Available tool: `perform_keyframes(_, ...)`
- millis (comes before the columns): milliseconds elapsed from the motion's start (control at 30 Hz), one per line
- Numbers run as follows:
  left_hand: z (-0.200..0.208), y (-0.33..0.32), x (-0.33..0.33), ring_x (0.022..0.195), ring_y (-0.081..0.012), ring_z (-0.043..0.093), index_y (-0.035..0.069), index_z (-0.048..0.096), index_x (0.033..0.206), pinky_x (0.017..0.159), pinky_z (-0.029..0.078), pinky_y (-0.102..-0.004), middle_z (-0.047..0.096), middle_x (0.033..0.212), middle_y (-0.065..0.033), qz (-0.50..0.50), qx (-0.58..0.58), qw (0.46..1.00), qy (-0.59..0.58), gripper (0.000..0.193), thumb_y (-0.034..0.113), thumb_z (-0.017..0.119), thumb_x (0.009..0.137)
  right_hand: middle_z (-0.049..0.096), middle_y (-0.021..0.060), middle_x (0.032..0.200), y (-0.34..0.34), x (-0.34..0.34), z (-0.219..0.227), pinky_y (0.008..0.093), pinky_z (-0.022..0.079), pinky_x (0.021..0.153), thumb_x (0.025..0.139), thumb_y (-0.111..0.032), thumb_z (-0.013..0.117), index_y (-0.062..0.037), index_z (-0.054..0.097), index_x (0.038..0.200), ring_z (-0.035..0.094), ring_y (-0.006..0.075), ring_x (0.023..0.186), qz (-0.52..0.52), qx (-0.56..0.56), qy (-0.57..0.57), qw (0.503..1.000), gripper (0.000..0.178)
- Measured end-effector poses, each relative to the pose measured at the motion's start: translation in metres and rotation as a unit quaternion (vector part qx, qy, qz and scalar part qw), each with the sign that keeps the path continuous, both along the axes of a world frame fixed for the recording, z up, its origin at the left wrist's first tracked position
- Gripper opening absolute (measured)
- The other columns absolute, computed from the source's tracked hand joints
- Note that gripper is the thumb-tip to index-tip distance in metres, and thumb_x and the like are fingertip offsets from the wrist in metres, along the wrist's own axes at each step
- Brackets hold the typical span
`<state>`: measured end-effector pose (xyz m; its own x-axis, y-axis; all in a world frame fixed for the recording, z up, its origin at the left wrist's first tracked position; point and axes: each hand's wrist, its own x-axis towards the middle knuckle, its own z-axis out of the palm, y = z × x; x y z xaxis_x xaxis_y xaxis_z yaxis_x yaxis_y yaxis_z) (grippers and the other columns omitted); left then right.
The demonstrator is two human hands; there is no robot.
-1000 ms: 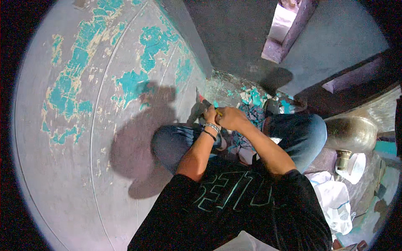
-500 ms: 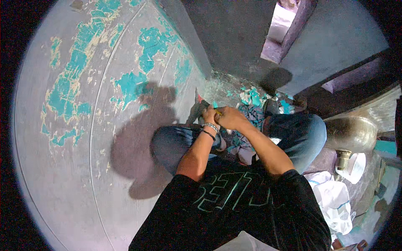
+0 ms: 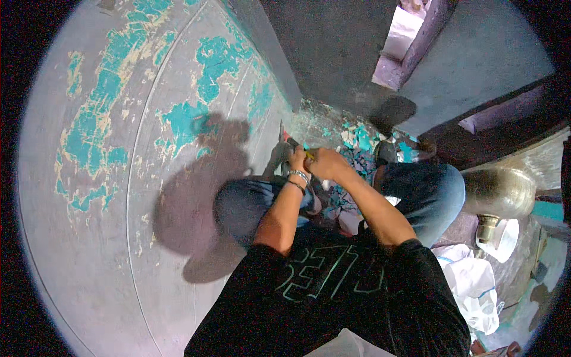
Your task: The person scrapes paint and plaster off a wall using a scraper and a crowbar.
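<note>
Both my hands are closed around a scraper (image 3: 289, 138) with a thin blade, a red part near the blade and a yellow part between my hands. Its blade is at the grey wall (image 3: 196, 172), low down near the corner; whether it touches cannot be told. My left hand (image 3: 297, 158), with a bracelet and a dark band at its wrist, is nearer the blade. Just to the right, my right hand (image 3: 326, 165) grips the rear of the handle. Ragged teal paint patches (image 3: 185, 124) with pale edges show on the wall ahead and to the left.
Teal and grey paint flakes (image 3: 357, 140) litter the floor between my bent knees. A rounded metal pot (image 3: 499, 191) lies at the right, with a white container (image 3: 507, 241) and a white plastic bag (image 3: 473, 285) nearer me. A dark wall (image 3: 333, 53) closes the far side.
Both hands and the scraper have shifted very slightly, still close to the same low spot on the wall. The grip looks the same.
</note>
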<state>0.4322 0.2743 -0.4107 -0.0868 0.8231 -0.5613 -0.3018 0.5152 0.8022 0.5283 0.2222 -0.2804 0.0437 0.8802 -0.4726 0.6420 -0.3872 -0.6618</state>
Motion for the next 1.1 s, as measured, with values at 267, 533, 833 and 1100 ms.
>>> perform_keyframes(267,-0.008,-0.004,-0.008,0.058,-0.0202,0.056,0.007,0.053,0.071,0.048,0.044,-0.0374,0.052,0.068,-0.0035,-0.063,0.147,0.985,0.062,0.013,0.016,0.052,0.081,0.063,0.0238,0.096,-0.001,0.002,0.014,0.0453,0.047,0.081,0.076,-0.034,0.053,-0.0103,0.064,0.105,0.061,0.0380,0.091,0.023,0.006,0.011,1.000,0.039)
perform_keyframes(533,0.033,0.001,0.005,0.058,-0.0173,0.054,0.012,0.050,0.074,0.051,0.046,-0.0344,0.050,0.067,-0.0020,-0.031,-0.082,0.993,-0.086,0.015,0.022,0.057,0.082,0.063,0.0245,0.094,0.010,0.006,-0.002,0.0450,0.046,0.083,0.077,-0.036,0.052,-0.0083,0.066,0.099,0.060,0.0397,0.092,-0.007,-0.028,-0.007,1.000,0.038)
perform_keyframes(833,0.011,-0.001,0.007,0.079,-0.0291,0.058,0.000,0.050,0.105,0.064,0.050,-0.0420,0.057,0.087,-0.0151,-0.020,-0.077,0.996,-0.033,0.029,0.020,0.052,0.084,0.063,0.0240,0.094,0.005,0.010,-0.032,0.0465,0.047,0.081,0.078,-0.034,0.050,-0.0094,0.065,0.100,0.059,0.0411,0.090,-0.012,-0.032,-0.007,0.999,0.036)
perform_keyframes(1100,0.037,0.013,-0.005,0.060,-0.0217,0.056,0.002,0.053,0.080,0.054,0.046,-0.0360,0.054,0.075,-0.0097,-0.095,0.018,0.992,-0.077,0.025,0.027,0.053,0.086,0.063,0.0262,0.098,0.008,0.000,0.028,0.0469,0.048,0.082,0.076,-0.038,0.051,-0.0018,0.067,0.095,0.062,0.0401,0.092,-0.049,0.001,-0.005,0.999,0.044)
